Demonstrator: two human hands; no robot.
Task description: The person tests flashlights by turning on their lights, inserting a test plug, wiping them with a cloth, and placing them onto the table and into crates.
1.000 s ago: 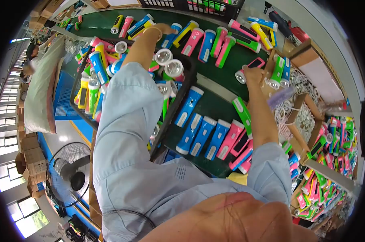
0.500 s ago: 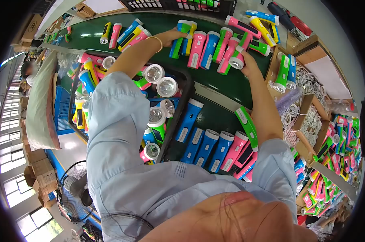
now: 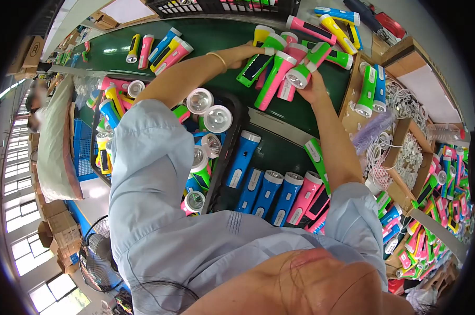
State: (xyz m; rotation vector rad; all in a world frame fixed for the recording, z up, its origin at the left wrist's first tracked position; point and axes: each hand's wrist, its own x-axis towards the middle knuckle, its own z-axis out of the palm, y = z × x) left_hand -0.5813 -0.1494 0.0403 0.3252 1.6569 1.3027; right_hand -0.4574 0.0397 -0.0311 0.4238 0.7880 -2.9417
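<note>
The head view is showing both bare hands over a dark green tabletop (image 3: 300, 119), each at a flashlight. The left hand (image 3: 243, 54) is partly closing around the neck of a green flashlight with a dark panel (image 3: 254, 67), one white-covered fingertip pressing on it; how tight that grip is, I cannot tell. The right hand (image 3: 314, 86) is closing around a green-and-pink flashlight (image 3: 317, 54), its clear lens facing down toward the near left. Between the two grips, a pink-and-green flashlight (image 3: 273, 84) is lying aslant on other pink ones, and a yellow flashlight (image 3: 262, 35) is sitting just beyond the left fingers. Nearer the body than both grips, blue flashlights (image 3: 269, 190) are lying in a row with a pink flashlight (image 3: 306, 195), all carrying pale labels whose print is too small to read. Left of that row, a black crate (image 3: 238, 107) is holding more flashlights, several lenses facing up. Right of the right grip, a green flashlight (image 3: 366, 90) and a blue flashlight (image 3: 379, 93) are resting side by side, also bearing small unreadable labels. Far left of the left grip, a brown carton (image 3: 35, 51) is showing a round printed mark, its lettering unclear.
</note>
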